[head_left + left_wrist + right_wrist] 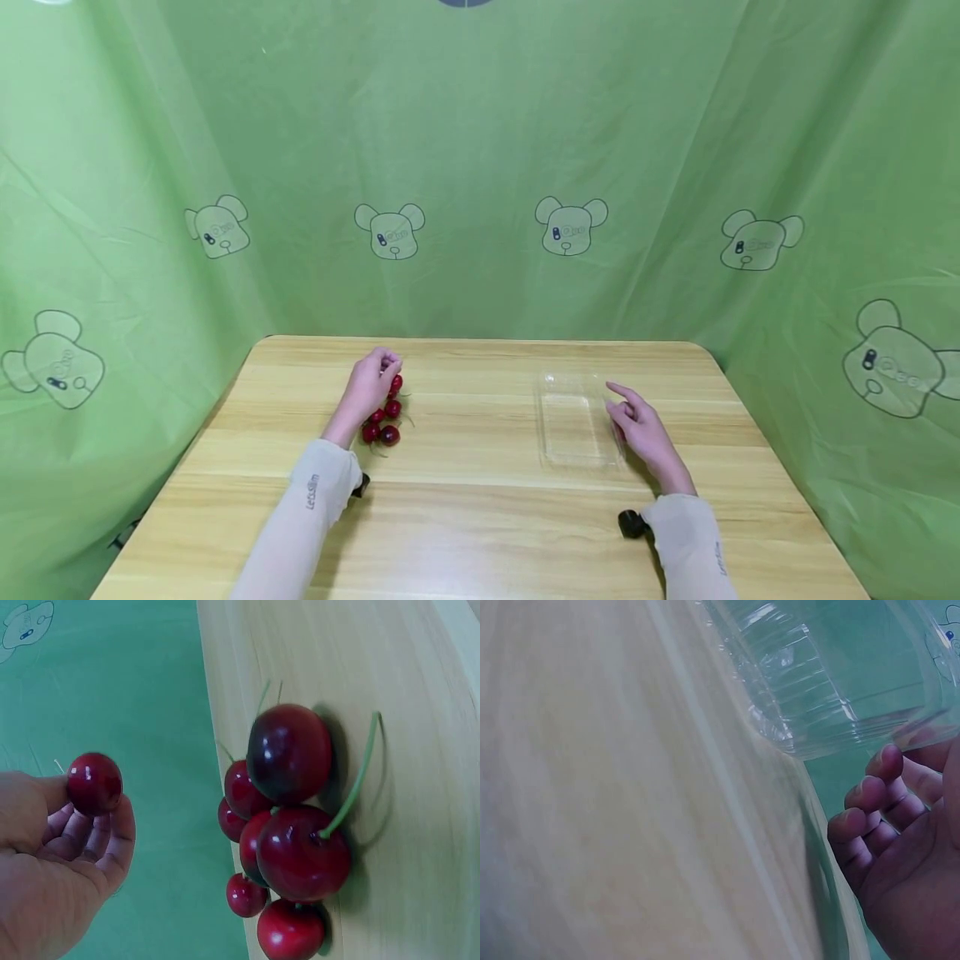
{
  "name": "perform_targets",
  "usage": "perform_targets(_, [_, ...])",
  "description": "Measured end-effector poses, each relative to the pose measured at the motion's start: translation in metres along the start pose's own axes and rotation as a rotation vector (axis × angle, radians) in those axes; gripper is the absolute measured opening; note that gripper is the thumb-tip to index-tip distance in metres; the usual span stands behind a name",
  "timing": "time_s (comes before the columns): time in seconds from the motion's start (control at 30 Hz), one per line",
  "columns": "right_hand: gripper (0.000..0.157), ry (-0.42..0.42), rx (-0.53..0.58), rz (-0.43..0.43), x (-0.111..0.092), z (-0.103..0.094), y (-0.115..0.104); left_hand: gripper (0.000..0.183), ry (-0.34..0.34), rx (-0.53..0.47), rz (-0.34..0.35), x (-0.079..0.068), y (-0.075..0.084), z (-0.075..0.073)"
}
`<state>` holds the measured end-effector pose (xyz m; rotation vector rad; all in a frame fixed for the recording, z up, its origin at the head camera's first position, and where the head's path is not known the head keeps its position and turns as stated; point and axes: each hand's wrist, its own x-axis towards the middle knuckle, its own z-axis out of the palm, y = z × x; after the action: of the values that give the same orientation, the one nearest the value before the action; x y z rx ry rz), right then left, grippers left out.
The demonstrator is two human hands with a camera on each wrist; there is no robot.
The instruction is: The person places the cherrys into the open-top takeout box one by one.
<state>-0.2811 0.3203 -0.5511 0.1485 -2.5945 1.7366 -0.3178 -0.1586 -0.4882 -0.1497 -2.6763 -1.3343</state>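
Observation:
My left hand (369,385) is raised over the far left of the table, pinching a dark red cherry (94,784) between thumb and fingers. Several more cherries (389,435), some with green stems, lie in a cluster beneath and beside that wrist; the left wrist view shows them close up. At the right, my right hand (639,423) is at the right edge of a clear plastic box (577,459). One finger points out along the rim, while the other fingers (866,793) bend loosely outside the wall. Whether the thumb grips the rim cannot be made out.
The wooden table (465,517) has rounded far corners. Behind it and on both sides hangs a green curtain (480,283) with bear-head prints. A bare stretch of wood separates the cherries from the box. Small black devices (632,524) sit at the wrists.

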Motion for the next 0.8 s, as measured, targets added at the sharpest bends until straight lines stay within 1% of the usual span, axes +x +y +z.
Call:
perform_targets(0.13, [0.055, 0.005, -0.007, -0.009, -0.001, -0.002, 0.003, 0.015, -0.012, -0.019, 0.038, 0.001, 0.004, 0.001])
perform_targets(0.27, [0.055, 0.005, -0.003, -0.011, 0.0, -0.002, 0.003, 0.018, 0.005, -0.036, 0.075, 0.002, 0.008, 0.0])
perform_targets(0.43, [0.054, 0.004, 0.006, -0.004, 0.002, -0.001, 0.002, 0.021, 0.013, -0.074, 0.087, 0.002, 0.012, -0.001])
perform_targets(0.53, [0.054, 0.002, 0.005, 0.006, 0.002, 0.0, 0.002, 0.019, 0.024, -0.085, 0.097, 0.001, 0.013, 0.001])
perform_targets(0.67, [0.054, 0.0, 0.005, 0.016, 0.001, 0.001, 0.003, 0.016, 0.054, -0.11, 0.127, 0.0, 0.014, 0.003])
perform_targets(0.8, [0.055, 0.0, 0.006, 0.017, 0.001, 0.002, 0.003, 0.014, 0.062, -0.144, 0.125, -0.002, 0.018, 0.007])
